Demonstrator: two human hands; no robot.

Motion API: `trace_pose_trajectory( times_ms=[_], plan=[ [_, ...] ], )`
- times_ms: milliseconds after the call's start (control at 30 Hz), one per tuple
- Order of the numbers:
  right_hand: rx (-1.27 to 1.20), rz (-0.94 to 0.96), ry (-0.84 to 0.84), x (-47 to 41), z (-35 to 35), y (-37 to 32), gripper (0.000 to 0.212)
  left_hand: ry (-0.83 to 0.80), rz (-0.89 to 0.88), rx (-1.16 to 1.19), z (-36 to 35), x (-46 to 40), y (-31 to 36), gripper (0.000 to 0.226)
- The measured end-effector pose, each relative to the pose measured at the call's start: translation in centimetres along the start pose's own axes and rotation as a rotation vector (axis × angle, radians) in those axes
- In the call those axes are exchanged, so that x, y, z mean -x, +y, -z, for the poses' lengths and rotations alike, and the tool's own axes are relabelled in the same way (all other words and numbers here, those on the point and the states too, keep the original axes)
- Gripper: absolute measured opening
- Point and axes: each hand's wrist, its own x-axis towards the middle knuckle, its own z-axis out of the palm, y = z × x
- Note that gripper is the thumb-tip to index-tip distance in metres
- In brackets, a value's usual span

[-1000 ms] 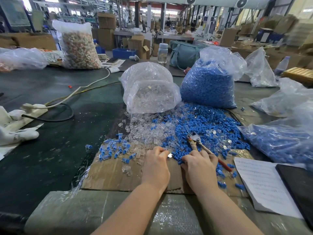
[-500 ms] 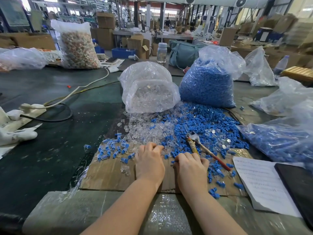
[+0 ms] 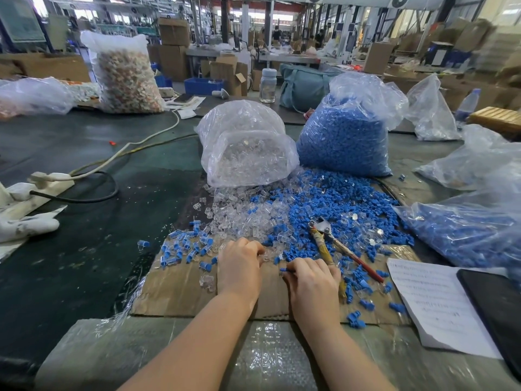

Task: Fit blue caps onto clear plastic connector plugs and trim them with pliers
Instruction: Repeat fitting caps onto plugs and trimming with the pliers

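Judging by the heaps, the work is far from finished. A small cluster of capped plugs (image 3: 183, 248), blue on clear, lies left of centre on the cardboard sheet (image 3: 174, 289), while a large loose spread of blue caps (image 3: 332, 204) and clear plugs (image 3: 239, 218) fills the middle of the frame, still unassembled.

The left hand (image 3: 239, 266) sits at the lower centre, fingers curled down at the edge of the clear plugs; whether it has one in its grip cannot be told. The right hand (image 3: 313, 280), just to its right, pinches a small blue piece at its fingertips. The pliers (image 3: 332, 244) lie unheld on the pile, just above the right hand.

Above the pile, an open clear bag (image 3: 248, 148) spills transparent plugs onto the table (image 3: 84, 249). Beside it to the right stands a fuller bag of blue caps (image 3: 346, 136). At the right edge lies another bag with blue parts (image 3: 465, 227). At upper left stands a bag of mixed pale and orange pieces (image 3: 127, 77).
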Motion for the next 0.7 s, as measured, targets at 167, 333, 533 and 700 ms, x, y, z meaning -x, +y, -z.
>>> trace_pose_trajectory(
  times_ms=[167, 333, 533, 700],
  plan=[
    [-0.016, 0.011, 0.013, 0.0, 0.2, -0.1, 0.021, 0.078, -0.015, 0.191, 0.4, 1.2, 1.2, 0.021],
    [0.009, 0.022, 0.037, 0.2, 0.4, -0.2, 0.027, 0.081, 0.043, 0.372, 0.0, 3.1, 1.9, 0.022],
    [-0.014, 0.014, 0.045, 0.3, 0.3, 0.0, 0.024, 0.093, 0.041, 0.411, -0.1, 3.6, 1.6, 0.018],
    [-0.084, 0.006, 0.053, 0.4, 0.3, 0.0, 0.015, 0.072, 0.081, 0.476, -0.2, 3.6, 1.4, 0.01]
  ],
)
